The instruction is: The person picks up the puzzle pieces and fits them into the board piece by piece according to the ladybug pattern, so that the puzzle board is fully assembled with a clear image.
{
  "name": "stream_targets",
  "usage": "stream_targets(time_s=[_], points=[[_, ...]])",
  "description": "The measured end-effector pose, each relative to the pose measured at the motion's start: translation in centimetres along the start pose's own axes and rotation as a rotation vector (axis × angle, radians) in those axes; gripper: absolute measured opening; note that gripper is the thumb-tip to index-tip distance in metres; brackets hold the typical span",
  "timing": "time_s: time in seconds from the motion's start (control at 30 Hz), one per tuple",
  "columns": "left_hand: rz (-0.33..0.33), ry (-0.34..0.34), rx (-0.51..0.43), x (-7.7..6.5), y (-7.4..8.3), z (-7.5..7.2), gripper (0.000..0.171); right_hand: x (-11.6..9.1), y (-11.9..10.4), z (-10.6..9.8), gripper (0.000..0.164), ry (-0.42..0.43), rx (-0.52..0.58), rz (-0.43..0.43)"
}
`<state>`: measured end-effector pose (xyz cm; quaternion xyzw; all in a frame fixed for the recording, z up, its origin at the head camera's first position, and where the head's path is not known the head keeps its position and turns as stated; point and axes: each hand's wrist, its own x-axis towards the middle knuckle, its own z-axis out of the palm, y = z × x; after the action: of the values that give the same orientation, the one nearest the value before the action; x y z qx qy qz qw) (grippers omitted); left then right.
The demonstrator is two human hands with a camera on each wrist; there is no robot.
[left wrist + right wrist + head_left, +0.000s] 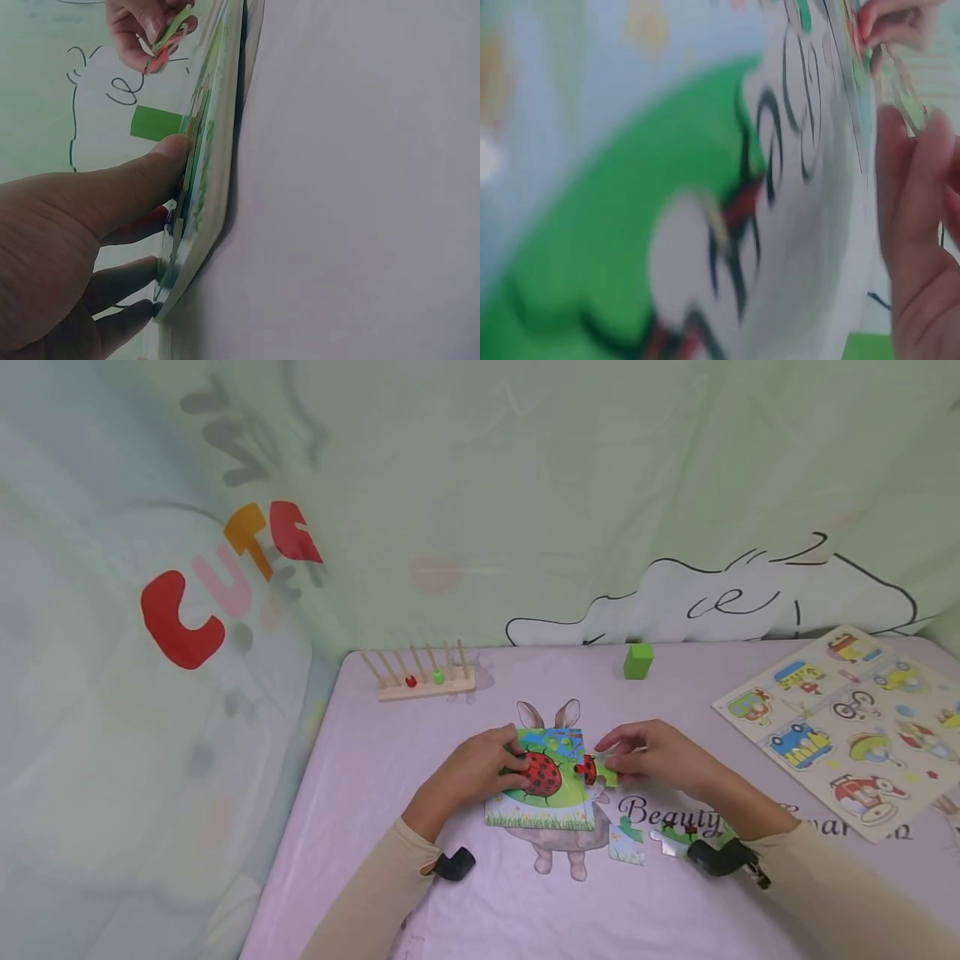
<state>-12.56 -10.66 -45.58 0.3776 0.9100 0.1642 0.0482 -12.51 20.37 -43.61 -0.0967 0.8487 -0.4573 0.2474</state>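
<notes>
A puzzle board [538, 818] with a red ladybug picture lies in the middle of the table. My left hand [480, 768] rests on its left part, thumb and fingertips pressing the picture; the left wrist view shows the thumb [161, 161] at the surface. Just off the board's right edge, my right hand [652, 756] pinches a puzzle piece [609, 775] of green and red with black spots. That piece appears raised in the left wrist view. Loose puzzle pieces [626, 847] lie below the right hand, some partly hidden by the black wrist camera [720, 857].
At the back left stands a wooden peg rack [427, 691] with a red and a green bead. A green block [638, 662] stands near the back edge. To the right lies a large vehicle puzzle board [817, 789]. Curtains hang behind and left of the table.
</notes>
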Motion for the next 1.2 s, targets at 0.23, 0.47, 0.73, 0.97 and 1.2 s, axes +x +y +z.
stream_targets(time_s=[0.23,0.47,0.73,0.97,1.2], points=[[-0.01,-0.009,0.021,0.1,-0.1,0.2,0.036,0.6,-0.8,1.5,0.026,0.022,0.045,0.029],[-0.014,-0.018,0.029,0.1,-0.3,0.3,0.036,1.2,-1.5,2.3,0.023,0.055,0.029,0.05],[-0.003,-0.008,0.025,0.0,-0.2,0.2,0.036,1.8,-1.7,3.3,0.022,0.076,0.047,0.081],[-0.002,-0.009,0.023,0.0,-0.2,0.2,0.035,2.0,-2.4,4.1,0.02,0.124,-0.005,0.096],[0.004,-0.007,0.035,0.1,-0.2,0.2,0.035,2.3,-2.5,4.2,0.023,0.141,-0.051,0.125]])
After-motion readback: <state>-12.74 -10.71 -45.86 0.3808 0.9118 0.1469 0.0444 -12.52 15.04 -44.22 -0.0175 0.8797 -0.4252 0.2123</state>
